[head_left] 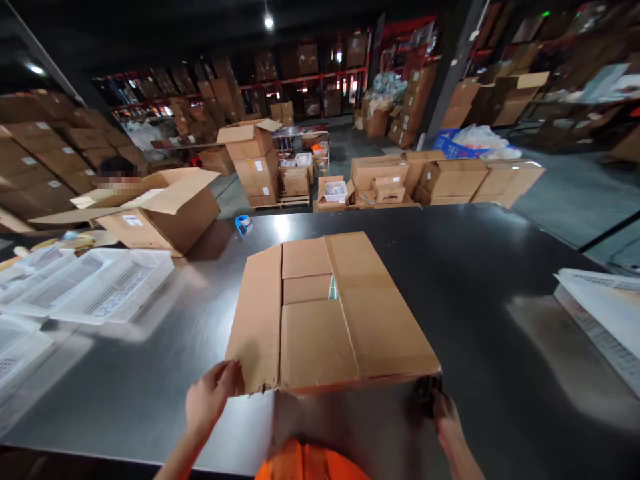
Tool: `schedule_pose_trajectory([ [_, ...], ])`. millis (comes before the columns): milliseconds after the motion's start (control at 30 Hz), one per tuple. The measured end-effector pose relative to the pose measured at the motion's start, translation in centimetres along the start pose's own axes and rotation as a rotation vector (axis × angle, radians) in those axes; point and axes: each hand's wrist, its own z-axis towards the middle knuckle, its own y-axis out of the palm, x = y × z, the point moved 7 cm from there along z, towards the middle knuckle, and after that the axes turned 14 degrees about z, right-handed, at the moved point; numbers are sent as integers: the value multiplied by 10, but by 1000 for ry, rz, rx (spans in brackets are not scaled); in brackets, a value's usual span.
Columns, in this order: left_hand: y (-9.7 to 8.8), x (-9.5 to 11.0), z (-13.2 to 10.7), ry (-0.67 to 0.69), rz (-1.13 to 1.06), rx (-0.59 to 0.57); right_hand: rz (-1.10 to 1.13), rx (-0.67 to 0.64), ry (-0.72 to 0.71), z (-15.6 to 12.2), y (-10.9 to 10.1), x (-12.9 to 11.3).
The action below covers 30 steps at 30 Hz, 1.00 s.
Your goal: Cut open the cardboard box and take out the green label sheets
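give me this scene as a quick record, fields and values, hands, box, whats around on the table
setting: warehouse, stacked cartons behind
surface: dark metal table
main item: cardboard box, flaps folded shut, a gap at the middle seam
left hand: left hand touching the box's near left corner
right hand: right hand at the near right corner, grip unclear
left of box: white plastic trays, open carton
beyond box: tape roll
right edge: white tray
other person: partly visible behind the open carton
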Motion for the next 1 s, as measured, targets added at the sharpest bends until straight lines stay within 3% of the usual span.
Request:
schedule_pose_trajectory([
  [100, -52, 21, 9, 127, 245, -25, -141, 175, 14, 2, -25, -38],
  [133, -66, 36, 11, 179, 303, -1, -163, 239, -82, -3, -31, -64],
  [200, -85, 80, 10, 327, 380, 98, -188, 246, -451, -26, -28, -135],
  [233, -90, 105, 8, 411, 386, 139, -199, 138, -688, -46, -14, -172],
  [267, -91, 131, 5, 494, 384, 170, -283, -91, -902, -70, 12, -202],
  [300, -90, 156, 2, 579, 382, 194, -447, -406, -1071, -98, 45, -219],
  [367, -82, 197, -3, 712, 389, 211, -712, -950, -1263, -149, 96, -225],
  [400, -76, 213, -5, 759, 400, 209, -795, -1128, -1307, -167, 112, -223],
  [433, -71, 224, -7, 789, 412, 203, -850, -1251, -1341, -179, 124, -221],
  [500, -62, 236, -7, 819, 433, 192, -888, -1331, -1424, -191, 134, -225],
  [600, -56, 238, -3, 826, 435, 191, -758, -1196, -1642, -189, 110, -263],
  [700, -52, 232, 5, 810, 405, 193, -581, -963, -1750, -156, 43, -316],
  [800, -46, 227, 12, 796, 362, 208, -496, -752, -1748, -85, -33, -338],
  [900, -41, 226, 17, 786, 328, 218, -460, -600, -1456, 11, -77, -310],
  [1000, -53, 231, 14, 766, 297, 229, -401, -422, -1145, 74, -80, -250],
])
